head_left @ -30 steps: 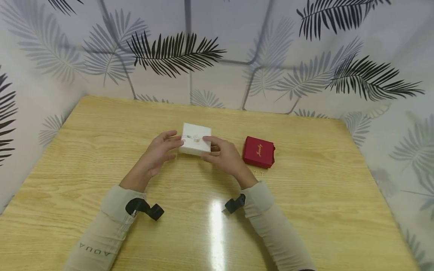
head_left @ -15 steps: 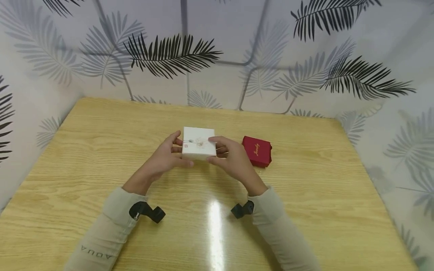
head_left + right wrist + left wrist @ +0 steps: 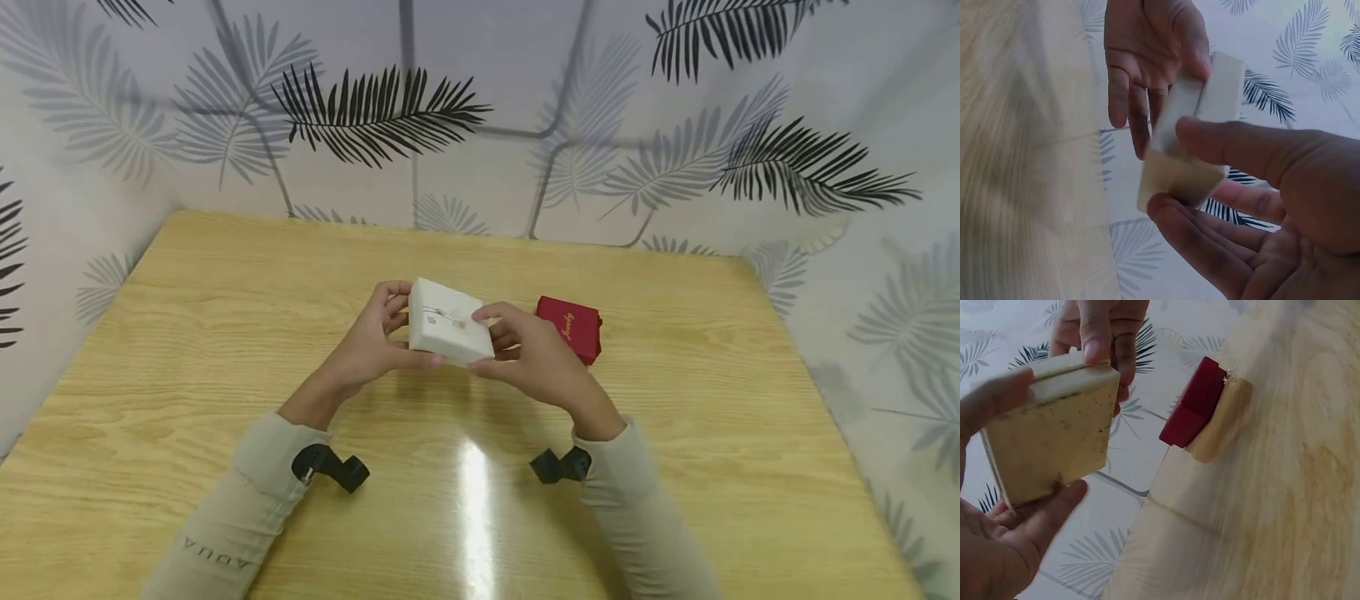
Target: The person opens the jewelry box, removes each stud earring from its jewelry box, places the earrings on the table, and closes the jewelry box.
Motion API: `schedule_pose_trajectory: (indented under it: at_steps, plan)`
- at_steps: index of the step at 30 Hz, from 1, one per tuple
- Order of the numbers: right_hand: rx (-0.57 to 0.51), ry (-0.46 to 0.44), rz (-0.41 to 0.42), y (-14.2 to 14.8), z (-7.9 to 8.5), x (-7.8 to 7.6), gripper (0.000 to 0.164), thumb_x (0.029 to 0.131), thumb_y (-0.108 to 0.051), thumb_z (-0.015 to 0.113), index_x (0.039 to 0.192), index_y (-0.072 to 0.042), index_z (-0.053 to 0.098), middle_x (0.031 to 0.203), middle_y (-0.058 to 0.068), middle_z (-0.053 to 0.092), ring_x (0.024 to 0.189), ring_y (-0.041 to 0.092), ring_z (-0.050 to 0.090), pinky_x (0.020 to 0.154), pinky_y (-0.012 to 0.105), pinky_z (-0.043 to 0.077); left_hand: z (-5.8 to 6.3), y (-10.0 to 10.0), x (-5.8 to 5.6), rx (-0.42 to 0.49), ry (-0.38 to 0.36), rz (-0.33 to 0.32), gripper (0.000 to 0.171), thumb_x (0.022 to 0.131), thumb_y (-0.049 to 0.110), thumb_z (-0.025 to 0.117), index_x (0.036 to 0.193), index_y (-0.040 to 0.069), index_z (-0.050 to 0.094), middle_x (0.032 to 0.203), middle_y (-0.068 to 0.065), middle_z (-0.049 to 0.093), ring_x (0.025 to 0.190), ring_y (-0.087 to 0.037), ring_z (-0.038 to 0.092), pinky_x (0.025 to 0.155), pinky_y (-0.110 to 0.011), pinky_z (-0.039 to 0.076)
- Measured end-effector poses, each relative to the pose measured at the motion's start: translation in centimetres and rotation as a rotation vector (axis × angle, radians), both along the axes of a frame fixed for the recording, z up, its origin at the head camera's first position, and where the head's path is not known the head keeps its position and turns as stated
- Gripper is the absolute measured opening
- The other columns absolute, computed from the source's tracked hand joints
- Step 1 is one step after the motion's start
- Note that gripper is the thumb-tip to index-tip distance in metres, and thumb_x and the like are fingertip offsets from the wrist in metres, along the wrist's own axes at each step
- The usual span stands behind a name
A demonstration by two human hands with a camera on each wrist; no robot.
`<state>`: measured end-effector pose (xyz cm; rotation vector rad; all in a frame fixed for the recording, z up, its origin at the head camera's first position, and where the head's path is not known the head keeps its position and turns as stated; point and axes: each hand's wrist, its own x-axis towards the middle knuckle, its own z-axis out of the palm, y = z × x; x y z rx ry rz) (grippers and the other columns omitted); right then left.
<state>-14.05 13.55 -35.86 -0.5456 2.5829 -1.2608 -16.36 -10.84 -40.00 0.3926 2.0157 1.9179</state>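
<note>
Both hands hold a small square white box above the table, its lid marked with a thin dark line, a pale flower print and a small red stamp. The left hand grips its left side, thumb along the near edge and fingers behind. At the right side, the right hand pinches it with the thumb at the near corner and the index finger on the lid. In the left wrist view the box's speckled, yellowish underside shows. A seam between lid and base runs along the side in the right wrist view.
A dark red box with gold lettering lies on the wooden table, just beyond the right hand. Tiny pale metallic pieces lie beside it in the left wrist view. A leaf-patterned backdrop stands behind the table's far edge.
The left hand has closed round the box's left side. The box has risen from the table, moved slightly right and nearer, and turned clockwise, tilted. The right hand has moved right with it.
</note>
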Motion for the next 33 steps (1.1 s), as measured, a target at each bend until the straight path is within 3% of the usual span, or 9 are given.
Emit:
schedule_pose_trajectory:
  at_steps: [3,8,10,14,21,33]
  plan:
    - [0.022,-0.007,0.043,0.4,0.2,-0.1,0.059,0.081,-0.016,0.083,0.132,-0.012,0.055,0.114,0.013,0.069,0.100,0.027,0.068,0.091,0.042,0.059,0.0,0.2,0.1,0.063,0.001,-0.015,0.090,0.077,-0.005,0.079,0.146,0.010,0.023,0.152,-0.012,0.040,0.135,-0.034,0.047,0.090,-0.031,0.058]
    - [0.123,0.098,0.138,1.0,-0.2,-0.5,0.084,0.075,-0.033,0.088,0.144,-0.012,0.045,0.144,0.008,0.050,0.130,0.027,0.050,0.107,0.050,0.048,-0.1,0.8,0.3,0.086,0.003,-0.072,0.096,0.073,-0.009,0.081,0.151,0.008,0.027,0.152,-0.015,0.040,0.134,-0.036,0.049,0.091,-0.035,0.058]
    - [0.115,0.115,0.193,1.0,-0.5,-0.7,0.095,0.073,-0.036,0.089,0.150,-0.013,0.038,0.151,0.005,0.042,0.136,0.024,0.042,0.112,0.049,0.044,-0.2,1.0,0.4,0.092,0.006,-0.101,0.097,0.071,-0.010,0.082,0.151,0.007,0.029,0.151,-0.016,0.039,0.133,-0.035,0.049,0.092,-0.037,0.058]
    - [0.038,0.079,0.261,0.6,-1.0,-0.8,0.103,0.074,-0.033,0.089,0.155,-0.013,0.029,0.154,0.002,0.039,0.134,0.019,0.042,0.111,0.044,0.044,-0.4,1.2,0.5,0.089,0.012,-0.135,0.097,0.070,-0.009,0.083,0.150,0.004,0.031,0.149,-0.017,0.040,0.128,-0.031,0.052,0.091,-0.038,0.059]
    - [0.019,0.132,0.247,0.2,-0.9,-0.7,0.105,0.072,-0.031,0.090,0.155,-0.010,0.028,0.148,0.006,0.044,0.123,0.022,0.047,0.099,0.041,0.050,-0.4,1.3,0.6,0.074,0.022,-0.170,0.100,0.069,-0.006,0.085,0.151,0.005,0.029,0.148,-0.019,0.040,0.126,-0.033,0.054,0.090,-0.042,0.060]
    - [-0.022,0.146,0.201,0.7,-0.7,-0.9,0.101,0.072,-0.030,0.090,0.153,-0.013,0.033,0.150,0.002,0.045,0.125,0.019,0.047,0.102,0.042,0.050,0.2,1.2,0.8,0.063,0.003,-0.186,0.102,0.072,-0.004,0.084,0.154,0.006,0.025,0.150,-0.018,0.038,0.134,-0.039,0.047,0.094,-0.044,0.058]
